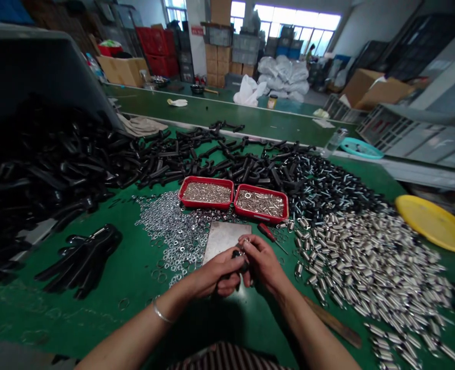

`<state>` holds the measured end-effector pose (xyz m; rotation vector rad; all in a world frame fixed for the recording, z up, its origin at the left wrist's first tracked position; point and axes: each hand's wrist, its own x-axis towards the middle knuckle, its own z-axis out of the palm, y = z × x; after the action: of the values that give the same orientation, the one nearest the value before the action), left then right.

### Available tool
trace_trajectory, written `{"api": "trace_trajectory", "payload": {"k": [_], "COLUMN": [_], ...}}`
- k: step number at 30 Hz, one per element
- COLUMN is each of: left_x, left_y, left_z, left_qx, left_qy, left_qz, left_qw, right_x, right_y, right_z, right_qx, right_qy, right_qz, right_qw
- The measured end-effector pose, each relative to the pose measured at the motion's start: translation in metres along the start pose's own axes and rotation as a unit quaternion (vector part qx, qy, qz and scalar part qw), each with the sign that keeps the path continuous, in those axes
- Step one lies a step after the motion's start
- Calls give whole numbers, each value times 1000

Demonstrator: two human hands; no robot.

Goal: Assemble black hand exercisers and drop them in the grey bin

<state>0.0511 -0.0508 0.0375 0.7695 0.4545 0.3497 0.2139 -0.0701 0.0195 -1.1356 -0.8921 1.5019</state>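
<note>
Over a dull steel plate, the left hand and right hand pinch a small black plastic fitting. A slip could drop it among loose silver washers

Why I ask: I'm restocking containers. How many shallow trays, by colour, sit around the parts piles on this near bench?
Red rectangular trays: 2
Yellow round tray: 1
Teal round tray: 1
Total: 4
</note>
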Motion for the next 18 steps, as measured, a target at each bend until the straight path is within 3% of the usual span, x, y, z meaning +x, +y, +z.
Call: {"api": "trace_trajectory", "payload": {"k": [2,4,6,9,11,12,13,15,18], "left_x": [3,5,6,3,3,4,6,11,21], "left_y": [3,11,23,40,45,45,44,40,33], "left_z": [0,-4,-13,-31,-41,-44,-45,-45,-38], "left_qx": [-3,-22,-30,74,168,198,217,237,266], "left_qy": [57,145,213,260,286,303,321,351,351], "left_qz": [43,123,187,186,169,169,172,190,219], "left_qw": [997,982,958,945,928,917,906,886,871], "right_x": [0,0,-2,-5,-6,-6,-5,-2,1], "right_y": [-3,-7,-13,-19,-22,-23,-25,-28,-31], "right_z": [-18,-47,-84,-132,-151,-156,-157,-148,-108], "right_qx": [-92,-257,-461,-681,-746,-757,-754,-702,-503], "right_qy": [-7,58,145,172,145,131,122,127,150], "right_qz": [-21,-96,-171,-159,-134,-134,-141,-174,-185], "right_qw": [995,960,859,694,636,626,629,679,831]}}
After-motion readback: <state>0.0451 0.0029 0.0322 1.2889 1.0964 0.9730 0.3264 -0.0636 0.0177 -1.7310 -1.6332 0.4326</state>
